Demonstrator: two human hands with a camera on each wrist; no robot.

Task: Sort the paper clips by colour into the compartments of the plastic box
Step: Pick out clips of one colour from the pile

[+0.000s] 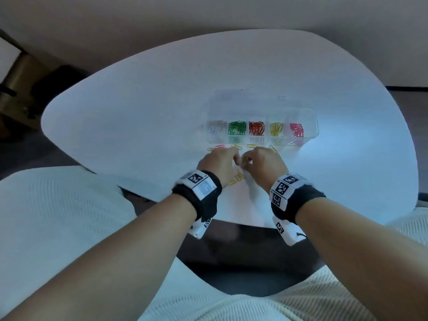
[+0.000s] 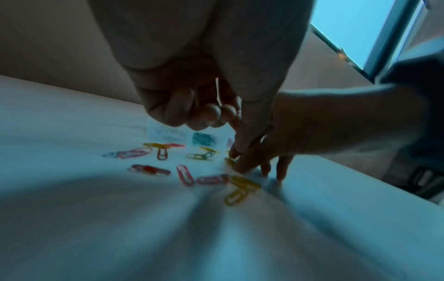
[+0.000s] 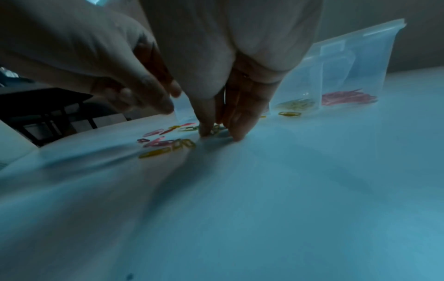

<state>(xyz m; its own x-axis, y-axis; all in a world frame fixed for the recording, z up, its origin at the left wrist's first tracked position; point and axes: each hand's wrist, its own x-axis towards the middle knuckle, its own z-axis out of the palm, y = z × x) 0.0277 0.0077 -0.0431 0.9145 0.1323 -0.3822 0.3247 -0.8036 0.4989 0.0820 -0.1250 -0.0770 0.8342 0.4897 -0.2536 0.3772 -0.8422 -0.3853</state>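
Note:
The clear plastic box (image 1: pixel 310 112) holds white (image 1: pixel 216 129), green (image 1: pixel 236 128), red (image 1: pixel 256 128), yellow (image 1: pixel 276 129) and pink (image 1: pixel 297 129) clips, one colour per compartment. Loose pink (image 2: pixel 185 175) and yellow clips (image 2: pixel 238 192) lie in front of it. My right hand (image 3: pixel 220 133) has thumb and fingers down on the table, pinching a yellow clip (image 3: pixel 216 129). Right beside it hovers my left hand (image 1: pixel 235 159). Its outer fingers (image 2: pixel 211 114) are curled into the palm around a thin pale strip that I cannot identify.
The white rounded table (image 1: pixel 139 112) ends just behind my wrists, above a lap in cream knit (image 1: pixel 58 216). Wooden furniture (image 1: pixel 18 84) stands at the far left. The box's raised lid (image 3: pixel 360 57) stands to the right of my right hand.

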